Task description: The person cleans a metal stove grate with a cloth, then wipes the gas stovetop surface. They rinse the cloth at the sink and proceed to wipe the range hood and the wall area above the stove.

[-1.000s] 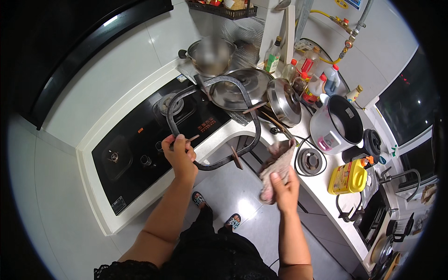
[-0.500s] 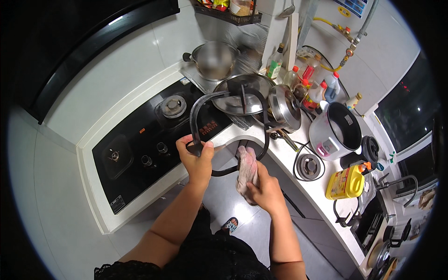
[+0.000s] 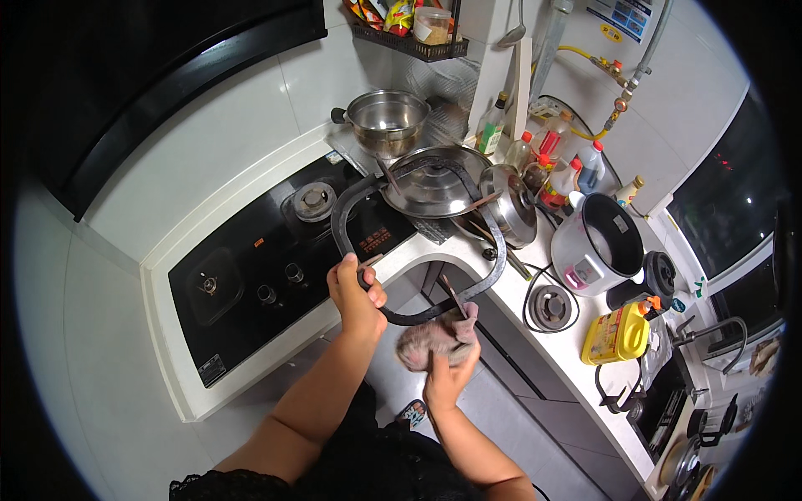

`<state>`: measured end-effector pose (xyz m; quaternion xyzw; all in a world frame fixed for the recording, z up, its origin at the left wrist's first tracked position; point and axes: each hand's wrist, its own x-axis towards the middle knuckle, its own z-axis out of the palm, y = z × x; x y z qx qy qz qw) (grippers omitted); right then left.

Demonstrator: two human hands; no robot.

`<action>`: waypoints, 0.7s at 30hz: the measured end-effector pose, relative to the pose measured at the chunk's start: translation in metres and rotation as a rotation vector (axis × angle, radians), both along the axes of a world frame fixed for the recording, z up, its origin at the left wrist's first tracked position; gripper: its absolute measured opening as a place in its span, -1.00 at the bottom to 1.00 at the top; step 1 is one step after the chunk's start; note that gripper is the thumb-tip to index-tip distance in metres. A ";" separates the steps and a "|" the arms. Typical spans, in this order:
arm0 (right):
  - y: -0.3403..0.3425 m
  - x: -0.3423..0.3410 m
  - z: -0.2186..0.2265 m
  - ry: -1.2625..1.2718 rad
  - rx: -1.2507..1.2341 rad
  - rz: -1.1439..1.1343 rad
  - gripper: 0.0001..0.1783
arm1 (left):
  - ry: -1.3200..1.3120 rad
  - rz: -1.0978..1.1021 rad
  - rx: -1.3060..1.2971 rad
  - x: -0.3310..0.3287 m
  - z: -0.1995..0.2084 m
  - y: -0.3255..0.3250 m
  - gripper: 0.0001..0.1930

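Observation:
My left hand [image 3: 357,296] grips a black ring-shaped pan support [image 3: 496,267] by its left side. The ring is tilted in the air in front of the stove, its short prongs pointing inward. In my right hand [image 3: 451,380] is a bunched, greyish-pink rag [image 3: 430,341], which meets the near edge of the ring beside a prong. The black gas hob [image 3: 251,288] lies to the left. Its left burner [image 3: 207,285] is stripped of its cap, while the far burner [image 3: 314,202] has its round cap on. Neither burner has a pan support around it.
A steel pot [image 3: 387,125] and a lidded pan [image 3: 439,188] stand behind the ring. Along the right counter are bottles [image 3: 553,179], a white cooker pot [image 3: 585,250], a burner cap [image 3: 551,304], a yellow jug [image 3: 616,334] and another black pan support [image 3: 616,405].
The ring has tilted and turned, so its prongs show more. My right hand has moved down and left with the rag, from the ring's right side to its near edge.

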<state>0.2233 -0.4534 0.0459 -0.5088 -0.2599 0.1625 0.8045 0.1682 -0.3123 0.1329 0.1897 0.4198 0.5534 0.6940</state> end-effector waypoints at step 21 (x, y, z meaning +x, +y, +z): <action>-0.009 0.076 -0.006 -0.007 -0.330 0.501 -0.40 | -0.112 -0.061 0.067 -0.038 -0.014 0.009 -0.59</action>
